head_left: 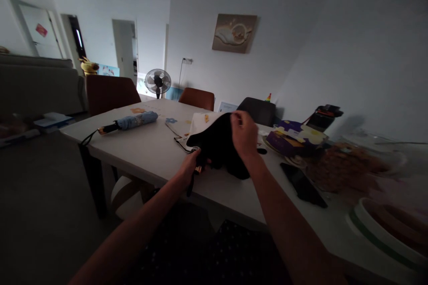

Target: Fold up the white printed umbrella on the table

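A loosely gathered umbrella (214, 144), black on one side and white with small flower prints on the other, is held over the table's near side. My left hand (189, 164) is closed around its handle end, where a gold-coloured ring and a dark strap show. With fingers pinched, my right hand (245, 136) grips the upper edge of the black cloth. Some thin ribs stick out on the left of the cloth. To the left lies a second umbrella (138, 120), blue, rolled up, with a black handle and wrist loop.
The white table (147, 153) bears a dark phone (302, 185), a purple box (286, 142), a bag of brown stuff (344, 164) and a green-striped bowl (371, 227) on the right. Chairs (112, 93) stand around it. Behind is a fan (158, 81).
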Demonstrator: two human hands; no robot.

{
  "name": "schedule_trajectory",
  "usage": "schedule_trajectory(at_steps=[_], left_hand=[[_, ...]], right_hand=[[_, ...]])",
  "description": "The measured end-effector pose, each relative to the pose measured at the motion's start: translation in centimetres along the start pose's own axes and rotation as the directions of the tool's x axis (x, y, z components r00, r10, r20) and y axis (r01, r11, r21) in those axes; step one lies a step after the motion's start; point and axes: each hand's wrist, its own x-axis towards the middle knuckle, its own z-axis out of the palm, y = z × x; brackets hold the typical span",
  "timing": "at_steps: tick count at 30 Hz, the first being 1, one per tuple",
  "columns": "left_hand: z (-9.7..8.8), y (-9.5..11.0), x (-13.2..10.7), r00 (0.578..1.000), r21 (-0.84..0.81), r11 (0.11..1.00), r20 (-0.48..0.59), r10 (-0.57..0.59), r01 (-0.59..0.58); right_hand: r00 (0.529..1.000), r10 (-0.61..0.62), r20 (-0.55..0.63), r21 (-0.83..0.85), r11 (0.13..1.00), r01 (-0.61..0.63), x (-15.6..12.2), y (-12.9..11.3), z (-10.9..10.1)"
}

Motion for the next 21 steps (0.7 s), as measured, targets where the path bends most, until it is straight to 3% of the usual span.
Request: schedule_trajectory(at_steps=[1,3,4,6,8,11,13,15,17,21], left_hand=[[0.0,0.0,0.1,1.000,0.009,1.000,-0.004,-0.002,0.002],[-0.1,0.0,0.3,1.000,0.035,0.999,0.002,0.000,0.000],[-0.1,0.0,0.4,1.000,0.040,0.999,0.005,0.001,-0.001],[-0.2,-0.1,0.6,1.000,0.037,0.999,0.020,-0.001,0.000],[-0.3,-0.2,0.8,1.000,0.039,0.999,0.030,0.003,-0.004],[-0.3,-0.5,1.0,1.000,0.044,0.999,0.018,-0.001,0.001],[-0.3,-0.6,1.2,1.000,0.036,0.999,0.006,-0.002,0.001],[-0.3,-0.8,1.3,1.000,0.033,0.999,-0.002,0.011,-0.011],[-0.5,-1.0,1.5,1.000,0.042,0.999,-0.008,0.023,-0.023],[-0.8,-1.3,1.9,0.999,0.035,0.999,0.020,0.029,-0.030]], right_hand=[[0.985,-0.097,0.145,-0.011,0.995,0.100,-0.7,-0.3,0.3],[0.863,-0.264,0.431,-0.013,0.954,0.299,-2.1,-0.7,0.8],[0.804,-0.294,0.518,-0.014,0.936,0.351,-2.9,-0.8,1.0],[0.746,-0.286,0.601,-0.036,0.923,0.383,-4.1,-0.8,1.2],[0.744,-0.272,0.611,-0.051,0.924,0.379,-4.9,-0.6,1.4],[0.763,-0.305,0.570,-0.035,0.919,0.393,-5.3,-0.2,1.5],[0.832,-0.290,0.473,-0.044,0.935,0.351,-4.8,-0.1,1.3],[0.927,-0.221,0.304,-0.044,0.968,0.246,-3.6,0.0,0.9],[0.984,-0.134,0.120,0.009,0.991,0.134,-1.9,0.0,0.4],[0.995,-0.042,-0.087,0.133,0.990,0.053,-0.1,-0.1,-0.3]])
